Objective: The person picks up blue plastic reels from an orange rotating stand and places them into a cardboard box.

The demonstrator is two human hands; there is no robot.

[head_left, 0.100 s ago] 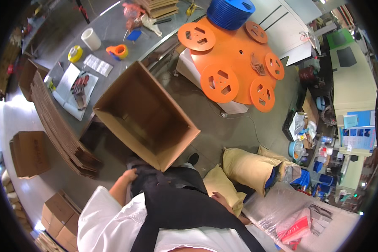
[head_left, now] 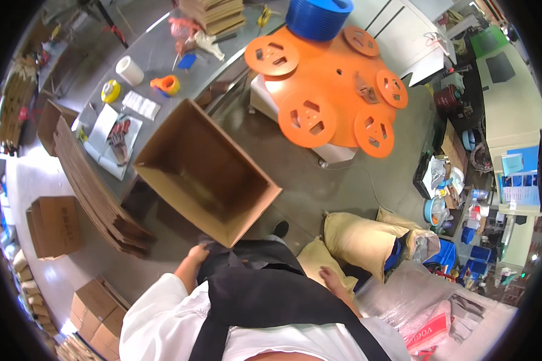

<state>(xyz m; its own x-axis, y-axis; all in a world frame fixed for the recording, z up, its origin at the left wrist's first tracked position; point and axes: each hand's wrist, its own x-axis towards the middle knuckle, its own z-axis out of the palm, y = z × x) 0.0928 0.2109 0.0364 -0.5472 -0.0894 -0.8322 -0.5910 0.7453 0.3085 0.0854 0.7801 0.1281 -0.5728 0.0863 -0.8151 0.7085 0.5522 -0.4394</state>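
Cardboard box [head_left: 205, 174] left of centre — formed, mouth open, not yet closed. Flat boxes [head_left: 95, 186] farther left, not unfolded. Left hand [head_left: 198, 253], lower centre, near box — can't make out grip. Right hand [head_left: 330, 278] near sack [head_left: 312, 257], fingers loosely apart.

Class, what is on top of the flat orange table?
A stack of round blue discs, five slotted orange discs and an unclear brownish item; what lies beneath them is covered.
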